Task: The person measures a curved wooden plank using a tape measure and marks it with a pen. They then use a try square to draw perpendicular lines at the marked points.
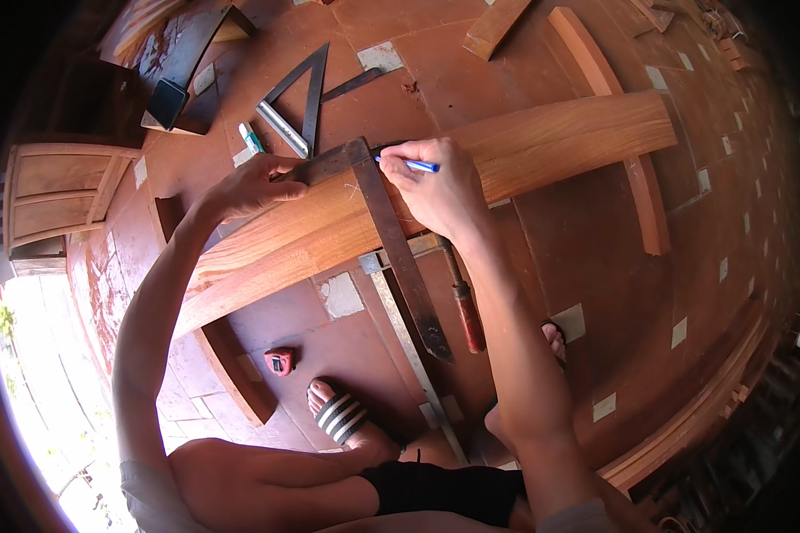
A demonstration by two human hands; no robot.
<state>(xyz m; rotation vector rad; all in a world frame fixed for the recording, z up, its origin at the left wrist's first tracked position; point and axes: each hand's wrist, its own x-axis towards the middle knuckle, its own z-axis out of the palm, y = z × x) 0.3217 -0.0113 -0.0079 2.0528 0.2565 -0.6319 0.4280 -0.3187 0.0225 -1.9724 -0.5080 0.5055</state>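
Note:
A long wooden board point(542, 142) lies across in front of me. A dark, worn carpenter's square point(398, 240) rests on it, its long blade crossing the board toward me and its short leg along the far edge. My left hand point(260, 186) grips that short leg at the board's far edge, thumb on the near side. My right hand point(436, 182) holds a blue pen point(424, 166), its tip by the square's corner. A light cross mark shows on the wood left of the blade. Beneath the board sits a bar clamp point(468, 315) with a red handle, partly hidden.
Wooden supports point(646, 204) lie under the board at both ends. A red tape measure point(280, 361) is on the tiled floor near my foot. Beyond the board are a triangular square point(314, 98), a glue-stick-like tube point(251, 138) and a phone point(165, 103). Long timber point(684, 417) lies at the right.

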